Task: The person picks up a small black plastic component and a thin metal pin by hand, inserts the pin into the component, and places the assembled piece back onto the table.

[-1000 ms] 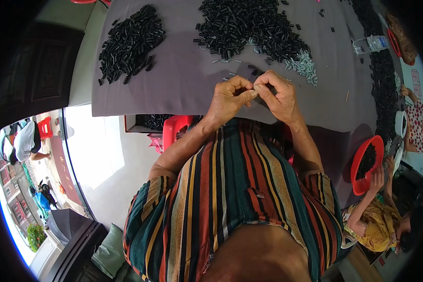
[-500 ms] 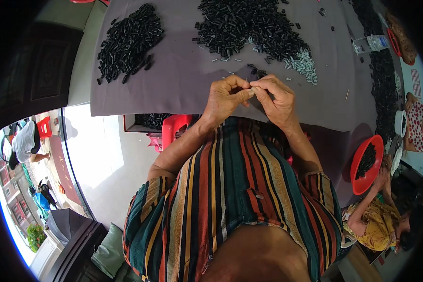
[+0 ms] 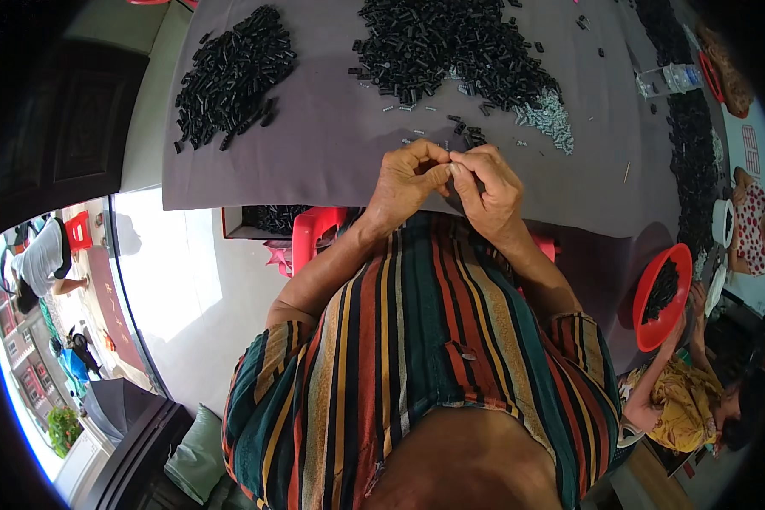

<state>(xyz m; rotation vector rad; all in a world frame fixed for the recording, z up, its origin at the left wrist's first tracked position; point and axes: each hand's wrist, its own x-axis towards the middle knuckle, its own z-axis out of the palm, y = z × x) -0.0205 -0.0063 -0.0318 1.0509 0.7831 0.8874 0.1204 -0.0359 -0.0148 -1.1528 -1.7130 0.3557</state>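
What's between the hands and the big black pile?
In the head view, loose black pieces and small silvery pieces lie there on the grey cloth.

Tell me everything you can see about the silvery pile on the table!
The silvery pile is a loose heap of many small, thin, pale grey pieces that look like shiny metal; they are too small to say exactly what they are. They lie jumbled on the grey cloth, up against the lower right edge of the big black pile. The right hand is not touching it.
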